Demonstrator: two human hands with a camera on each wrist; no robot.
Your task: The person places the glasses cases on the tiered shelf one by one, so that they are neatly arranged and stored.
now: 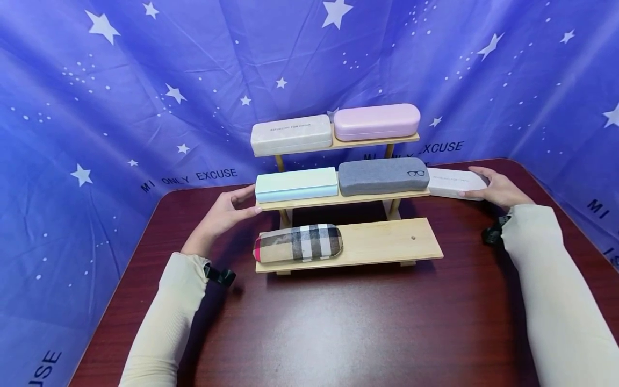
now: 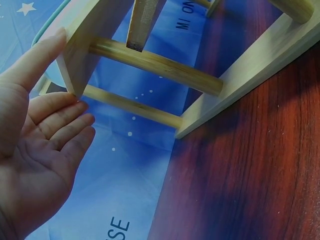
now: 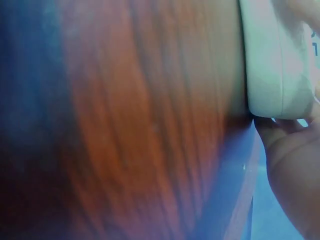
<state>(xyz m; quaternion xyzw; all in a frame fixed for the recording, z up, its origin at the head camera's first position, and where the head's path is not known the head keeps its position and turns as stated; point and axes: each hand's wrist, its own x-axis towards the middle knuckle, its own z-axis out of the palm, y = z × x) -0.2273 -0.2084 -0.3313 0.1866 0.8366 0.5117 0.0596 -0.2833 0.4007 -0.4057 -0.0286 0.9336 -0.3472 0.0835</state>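
A three-tier wooden display rack (image 1: 387,236) stands on the table with glasses cases on its tiers. At the left end of its middle shelf, my left hand (image 1: 224,215) holds the board between thumb and fingers; the left wrist view shows the thumb (image 2: 42,57) against the board's end. My right hand (image 1: 505,191) grips the right end of a white glasses case (image 1: 454,184) with printed lettering, low on the table beside the rack. Its left end is partly hidden behind a grey glasses case (image 1: 384,176).
The top shelf bears a pale marbled case (image 1: 292,134) and a pink case (image 1: 377,122). Left of the grey case is a mint-and-blue case (image 1: 296,184). A plaid case (image 1: 298,243) lies on the bottom shelf's left half. A starry blue cloth (image 1: 203,70) hangs behind the table (image 1: 338,333).
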